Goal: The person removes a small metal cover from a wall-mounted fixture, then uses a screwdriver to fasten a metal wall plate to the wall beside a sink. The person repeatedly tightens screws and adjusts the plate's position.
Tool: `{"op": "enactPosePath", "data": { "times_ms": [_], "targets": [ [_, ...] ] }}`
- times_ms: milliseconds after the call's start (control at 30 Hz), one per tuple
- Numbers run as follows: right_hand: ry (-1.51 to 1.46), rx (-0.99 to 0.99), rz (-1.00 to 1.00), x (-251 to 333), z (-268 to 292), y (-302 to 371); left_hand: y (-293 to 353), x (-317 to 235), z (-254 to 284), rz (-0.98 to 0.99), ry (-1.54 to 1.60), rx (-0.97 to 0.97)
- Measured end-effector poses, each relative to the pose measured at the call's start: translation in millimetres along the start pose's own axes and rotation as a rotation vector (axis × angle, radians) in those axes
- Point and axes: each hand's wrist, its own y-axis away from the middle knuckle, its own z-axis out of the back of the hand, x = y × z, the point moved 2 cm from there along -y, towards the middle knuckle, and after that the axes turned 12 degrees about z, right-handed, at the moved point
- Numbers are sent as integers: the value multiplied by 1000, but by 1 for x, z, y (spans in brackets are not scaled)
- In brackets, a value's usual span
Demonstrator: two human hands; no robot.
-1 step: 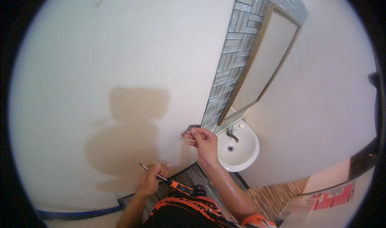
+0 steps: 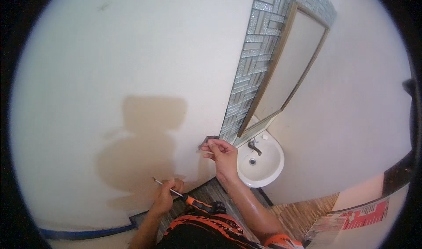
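Note:
My left hand [image 2: 166, 195] grips a screwdriver [image 2: 198, 203] by its metal shaft. Its orange and black handle points toward my body, and the tip sticks out past my thumb toward the white wall. Higher up and to the right, my right hand [image 2: 223, 156] is closed, thumb and fingertips pinched together. Those fingertips are at a small dark plate or box [image 2: 211, 139] on the wall, beside the edge of the tiled strip. Whatever lies between the right fingertips is too small to make out.
A white washbasin [image 2: 269, 170] with a dark tap [image 2: 255, 149] stands just right of my right forearm. Above it hangs a framed mirror [image 2: 293, 69] on silvery tiles [image 2: 250, 64]. Blue edging [image 2: 88, 234] runs along the wall's foot. A red and white printed sheet [image 2: 362, 216] is at lower right.

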Motion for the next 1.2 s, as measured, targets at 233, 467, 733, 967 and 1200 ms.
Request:
{"op": "enactPosePath", "data": {
  "times_ms": [233,467,733,967,1200],
  "targets": [
    [60,106,100,-23,15,-14,-34,52,-2,32,303,-103],
    [236,215,252,-19,27,-25,-76,45,-37,-15,309,-201],
    [227,317,212,-12,35,-30,-100,-7,-66,-294,-1162,-770],
    [100,405,201,-25,48,-42,-120,-21,-95,-196,-1505,-944],
    [-28,452,176,-27,59,-48,-127,-18,-112,-174,-1653,-1019]
  ]
}}
